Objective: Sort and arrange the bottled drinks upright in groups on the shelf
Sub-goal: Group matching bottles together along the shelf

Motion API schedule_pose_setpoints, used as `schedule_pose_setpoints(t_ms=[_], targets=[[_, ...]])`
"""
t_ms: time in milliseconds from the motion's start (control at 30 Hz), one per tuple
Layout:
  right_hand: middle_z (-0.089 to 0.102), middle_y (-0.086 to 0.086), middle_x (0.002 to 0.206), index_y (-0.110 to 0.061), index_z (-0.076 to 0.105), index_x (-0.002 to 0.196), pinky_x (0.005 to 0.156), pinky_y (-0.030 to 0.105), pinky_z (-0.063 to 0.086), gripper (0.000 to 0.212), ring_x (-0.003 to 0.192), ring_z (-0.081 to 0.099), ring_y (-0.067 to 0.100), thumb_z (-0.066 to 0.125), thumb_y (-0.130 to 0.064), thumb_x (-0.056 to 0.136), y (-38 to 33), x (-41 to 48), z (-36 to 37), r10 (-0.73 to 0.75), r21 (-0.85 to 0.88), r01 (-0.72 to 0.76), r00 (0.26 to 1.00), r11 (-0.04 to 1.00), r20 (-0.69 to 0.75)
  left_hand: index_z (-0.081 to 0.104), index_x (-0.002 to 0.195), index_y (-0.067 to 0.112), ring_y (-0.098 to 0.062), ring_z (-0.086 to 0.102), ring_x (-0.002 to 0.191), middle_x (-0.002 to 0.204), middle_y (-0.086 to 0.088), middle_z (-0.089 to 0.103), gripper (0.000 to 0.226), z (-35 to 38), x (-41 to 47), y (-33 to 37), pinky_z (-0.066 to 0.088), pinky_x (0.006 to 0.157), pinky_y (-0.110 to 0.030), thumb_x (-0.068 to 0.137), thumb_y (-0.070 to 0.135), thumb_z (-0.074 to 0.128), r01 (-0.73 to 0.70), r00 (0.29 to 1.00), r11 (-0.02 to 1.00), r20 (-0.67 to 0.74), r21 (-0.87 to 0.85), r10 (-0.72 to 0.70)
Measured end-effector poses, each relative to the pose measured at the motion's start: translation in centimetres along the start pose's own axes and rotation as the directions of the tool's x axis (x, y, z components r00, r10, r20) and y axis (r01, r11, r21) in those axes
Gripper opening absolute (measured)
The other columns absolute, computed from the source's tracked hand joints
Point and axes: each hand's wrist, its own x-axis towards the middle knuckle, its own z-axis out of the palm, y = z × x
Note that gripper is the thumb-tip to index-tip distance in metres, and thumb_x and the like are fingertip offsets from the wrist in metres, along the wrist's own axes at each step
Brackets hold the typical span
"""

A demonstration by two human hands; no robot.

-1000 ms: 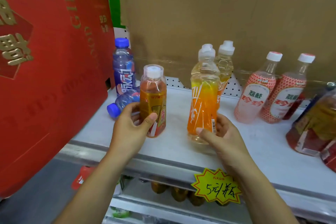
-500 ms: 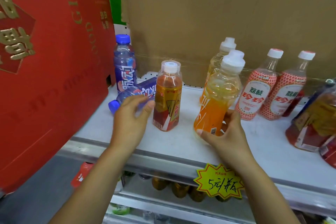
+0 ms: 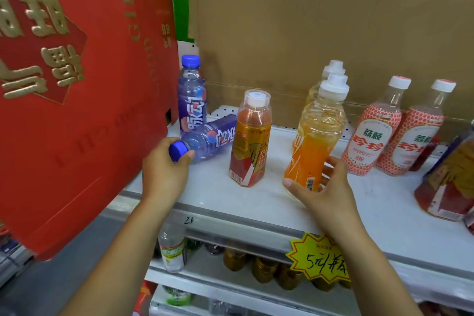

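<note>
Left hand (image 3: 164, 170) round toppled blue bottle (image 3: 210, 139); right hand (image 3: 331, 194) round orange bottle (image 3: 309, 156), base hidden.

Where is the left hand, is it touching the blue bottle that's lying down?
Touching. The head view shows the left hand curled round the cap end of the lying blue bottle, with no gap between them.

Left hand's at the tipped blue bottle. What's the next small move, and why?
Probably tip the lying blue bottle upright beside the standing blue bottle. The left hand grips its cap end, it lies on its side by its twin, and the right hand holds the orange bottle.
</note>
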Motion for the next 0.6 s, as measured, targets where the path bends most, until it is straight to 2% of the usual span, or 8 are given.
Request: schedule_pose_setpoints(t_ms=[67, 167, 300, 367, 500, 600], targets=[[0.043, 0.0, 0.153, -0.028, 0.023, 0.147, 0.104, 0.041, 0.047, 0.101, 0.131, 0.052, 0.024, 0.085, -0.049, 0.07, -0.4, 0.2, 0.2, 0.01, -0.01, -0.01, 1.0, 1.0, 0.007, 0.064, 0.125, 0.014, -0.024, 0.065, 0.098, 0.114, -0.007, 0.07, 0.039, -0.2, 0.1, 0.3, 0.051, 0.087, -0.036, 0.087, 0.016, 0.074, -0.057, 0.996, 0.994, -0.07, -0.095, 0.051], [0.045, 0.0, 0.151, -0.027, 0.023, 0.147, 0.1, 0.039, 0.048, 0.103, 0.128, 0.054, 0.024, 0.086, -0.049, 0.069, -0.9, 0.4, 0.5, -0.019, 0.018, 0.02, 0.999, 1.0, -0.029, 0.06, 0.133, 0.012, -0.025, 0.064, 0.113, 0.126, -0.007, 0.066, 0.045, -1.1, 1.5, 2.0, 0.05, 0.101, -0.04, 0.089, 0.014, 0.072, -0.166, 0.975, 0.968, -0.177, -0.19, 0.132], [0.042, -0.001, 0.151, -0.025, 0.021, 0.15, 0.097, 0.034, 0.045, 0.105, 0.131, 0.05, 0.024, 0.086, -0.046, 0.07, -1.2, 0.1, 1.0, -0.06, 0.047, 0.063, 0.996, 0.997, -0.063, 0.058, 0.135, 0.009, -0.019, 0.062, 0.119, 0.13, -0.004, 0.063, 0.047, -2.0, 3.3, 5.2, 0.048, 0.105, -0.034, 0.09, 0.013, 0.07, -0.252, 0.949, 0.926, -0.258, -0.282, 0.18], [0.042, 0.0, 0.152, -0.025, 0.019, 0.15, 0.1, 0.038, 0.047, 0.102, 0.131, 0.051, 0.026, 0.083, -0.047, 0.073, -1.1, 0.0, 1.1, -0.06, 0.021, 0.061, 0.997, 0.998, -0.054, 0.058, 0.135, 0.009, -0.015, 0.061, 0.118, 0.129, 0.0, 0.062, 0.046, -2.1, 4.1, 6.5, 0.046, 0.106, -0.031, 0.09, 0.013, 0.07, -0.285, 0.941, 0.913, -0.268, -0.292, 0.208], [0.045, 0.004, 0.153, -0.024, 0.024, 0.149, 0.104, 0.046, 0.049, 0.082, 0.13, 0.053, 0.03, 0.072, -0.046, 0.086, -0.8, 0.6, 0.8, -0.074, -0.032, 0.072, 0.996, 0.997, -0.05, 0.062, 0.131, 0.011, -0.012, 0.063, 0.112, 0.123, 0.002, 0.065, 0.043, -2.0, 5.5, 8.2, 0.049, 0.102, -0.028, 0.089, 0.015, 0.072, -0.333, 0.928, 0.914, -0.252, -0.232, 0.274], [0.048, 0.003, 0.15, -0.022, 0.028, 0.149, 0.105, 0.046, 0.048, 0.077, 0.13, 0.053, 0.028, 0.071, -0.044, 0.088, -0.7, 1.1, 0.7, -0.084, -0.041, 0.082, 0.996, 0.996, -0.037, 0.065, 0.129, 0.01, -0.013, 0.063, 0.11, 0.124, -0.001, 0.067, 0.041, -1.6, 6.2, 8.7, 0.048, 0.1, -0.026, 0.089, 0.017, 0.073, -0.364, 0.913, 0.917, -0.258, -0.165, 0.316]])
